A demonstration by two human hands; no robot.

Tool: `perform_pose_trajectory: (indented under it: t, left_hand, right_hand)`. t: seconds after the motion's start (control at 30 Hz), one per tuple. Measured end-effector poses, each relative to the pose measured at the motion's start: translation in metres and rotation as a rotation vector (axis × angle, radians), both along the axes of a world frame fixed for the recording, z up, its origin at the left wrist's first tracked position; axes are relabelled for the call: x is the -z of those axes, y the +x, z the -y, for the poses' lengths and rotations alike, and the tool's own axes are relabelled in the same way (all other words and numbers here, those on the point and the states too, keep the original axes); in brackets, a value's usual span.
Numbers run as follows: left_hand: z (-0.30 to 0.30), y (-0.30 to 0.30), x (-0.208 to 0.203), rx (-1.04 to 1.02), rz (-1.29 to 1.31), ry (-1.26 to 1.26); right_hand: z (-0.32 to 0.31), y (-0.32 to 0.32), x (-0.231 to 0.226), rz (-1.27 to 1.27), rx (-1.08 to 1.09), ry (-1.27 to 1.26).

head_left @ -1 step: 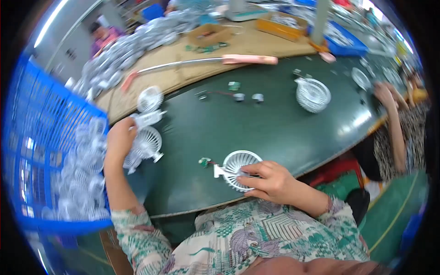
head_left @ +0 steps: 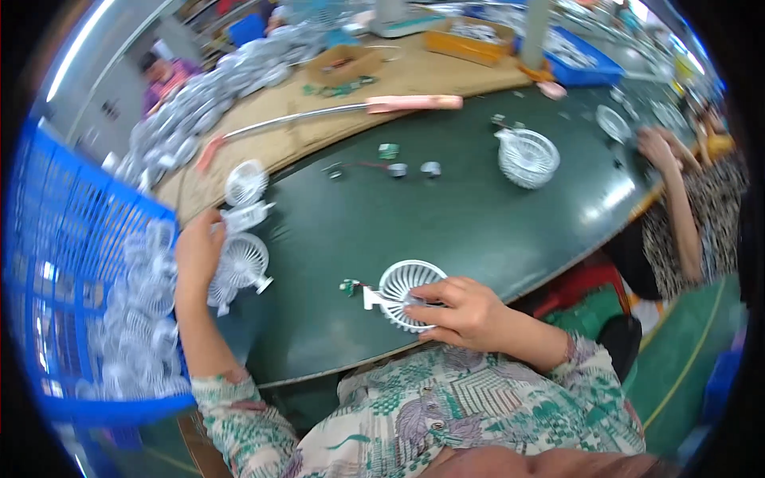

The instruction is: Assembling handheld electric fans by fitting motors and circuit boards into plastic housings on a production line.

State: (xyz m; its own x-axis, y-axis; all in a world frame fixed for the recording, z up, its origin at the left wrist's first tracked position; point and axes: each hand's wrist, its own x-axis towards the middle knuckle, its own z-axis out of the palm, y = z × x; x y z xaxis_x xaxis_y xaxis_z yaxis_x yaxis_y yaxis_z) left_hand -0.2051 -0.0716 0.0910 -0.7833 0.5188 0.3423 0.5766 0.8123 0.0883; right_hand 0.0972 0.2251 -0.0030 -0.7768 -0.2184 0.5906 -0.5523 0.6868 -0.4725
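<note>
My right hand (head_left: 466,313) is closed at the near table edge, thumb and fingers gripping a round white fan housing (head_left: 408,279) with ribbed slots. What lies under its fingertips inside the housing is hidden. A small green circuit board (head_left: 348,287) with a dark red wire lies by the housing's short stem. At the left, my left hand (head_left: 198,253) has its fingers curled at the end of a white fan housing's handle (head_left: 247,217); its fingertips are partly hidden. Beside that hand lie more white fan housings (head_left: 243,259), with another round white grille (head_left: 246,182) beyond.
A blue crate (head_left: 96,179) full of translucent white parts stands at the left. Across the green table (head_left: 335,231) lie small motors (head_left: 397,170) and stacked white housings (head_left: 529,158). Farther back are a pink-handled rod (head_left: 414,103) and an orange bin (head_left: 470,46). A co-worker's hands (head_left: 661,150) work at right.
The whole view has shifted slightly, so the table things appear a little farther left. Both hands keep nearly the same places beside the housings.
</note>
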Motion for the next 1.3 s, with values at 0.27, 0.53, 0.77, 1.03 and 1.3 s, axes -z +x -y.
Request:
perform_pose_trajectory:
  t: [0.27, 0.53, 0.77, 1.03, 1.3]
  left_hand:
    - [-0.043, 0.003, 0.037, 0.136, 0.240, -0.292]
    - [-0.054, 0.070, 0.040, 0.359, 0.155, -0.340]
    - [-0.062, 0.150, 0.052, 0.593, 0.091, -0.345]
    - [-0.066, 0.199, 0.078, 0.588, 0.117, 0.035]
    - [-0.055, 0.198, 0.088, 0.534, 0.103, 0.180]
  right_hand:
    - [-0.073, 0.010, -0.024, -0.194, 0.409, 0.146]
    - [-0.168, -0.007, -0.037, -0.133, 0.822, 0.426]
    - [-0.143, -0.023, -0.049, -0.192, 0.844, 0.558]
    - [-0.087, -0.117, -0.046, 0.109, 0.412, 0.470]
    - [-0.091, -0.171, -0.020, 0.188, 0.422, 0.622]
